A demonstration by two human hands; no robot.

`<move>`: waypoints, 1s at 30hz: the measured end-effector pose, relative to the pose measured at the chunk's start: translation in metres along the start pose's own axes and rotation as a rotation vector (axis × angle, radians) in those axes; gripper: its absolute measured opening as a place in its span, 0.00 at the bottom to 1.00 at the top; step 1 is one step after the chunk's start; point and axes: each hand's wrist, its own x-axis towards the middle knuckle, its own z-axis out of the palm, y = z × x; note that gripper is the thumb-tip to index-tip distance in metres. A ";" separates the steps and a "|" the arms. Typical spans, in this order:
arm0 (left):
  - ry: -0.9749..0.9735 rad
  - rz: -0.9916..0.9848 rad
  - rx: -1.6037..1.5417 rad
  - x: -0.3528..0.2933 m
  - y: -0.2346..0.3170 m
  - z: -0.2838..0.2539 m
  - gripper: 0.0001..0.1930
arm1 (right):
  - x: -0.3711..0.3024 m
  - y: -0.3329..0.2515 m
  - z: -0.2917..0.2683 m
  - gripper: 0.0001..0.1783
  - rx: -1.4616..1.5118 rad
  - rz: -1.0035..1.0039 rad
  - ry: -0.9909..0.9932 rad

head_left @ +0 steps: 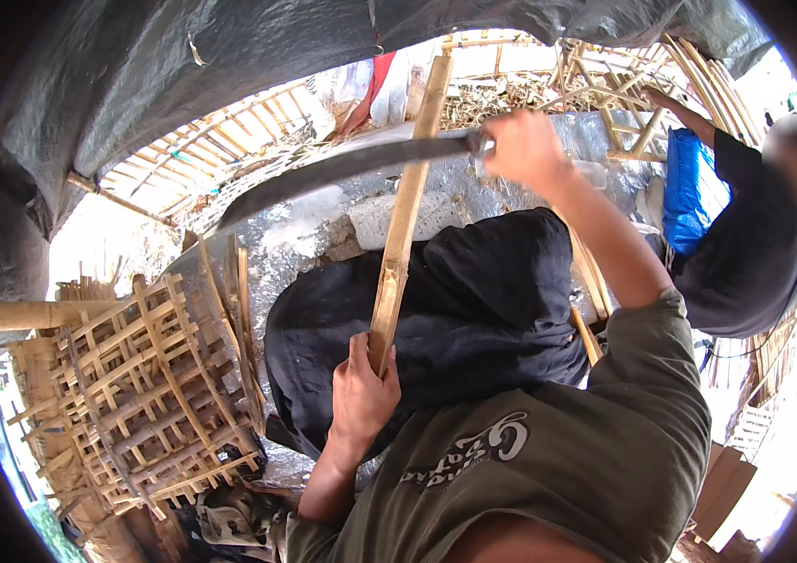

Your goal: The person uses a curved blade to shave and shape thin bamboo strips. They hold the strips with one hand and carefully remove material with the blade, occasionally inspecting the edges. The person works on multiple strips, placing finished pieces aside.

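My left hand [364, 394] is closed around the lower end of a long split bamboo strip [401, 246], which slants up and away from me over my lap. My right hand [523, 150], raised to the right of the strip, grips the handle of a machete [337, 167]. Its long dark blade reaches left across the upper part of the strip, slightly smeared by motion. Whether the blade touches the bamboo I cannot tell. Below the strip are my legs in black trousers [473, 291].
Woven bamboo lattice panels [150, 385] are stacked at my left. A pale block [403, 218] lies beyond my knees on a grey sheet. At the right sits another person in black [745, 253], beside a blue bundle [694, 192] and a bamboo frame [637, 136]. Dark plastic sheeting [164, 84] hangs overhead.
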 end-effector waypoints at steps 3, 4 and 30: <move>-0.017 0.012 0.008 -0.004 -0.004 -0.001 0.14 | 0.028 0.041 -0.007 0.14 0.005 0.226 0.014; -0.034 0.010 0.019 -0.009 -0.009 0.001 0.14 | 0.029 0.051 -0.006 0.14 -0.043 0.230 0.059; -0.054 -0.004 0.000 -0.015 -0.016 0.018 0.17 | 0.003 0.016 0.004 0.13 0.115 0.226 -0.036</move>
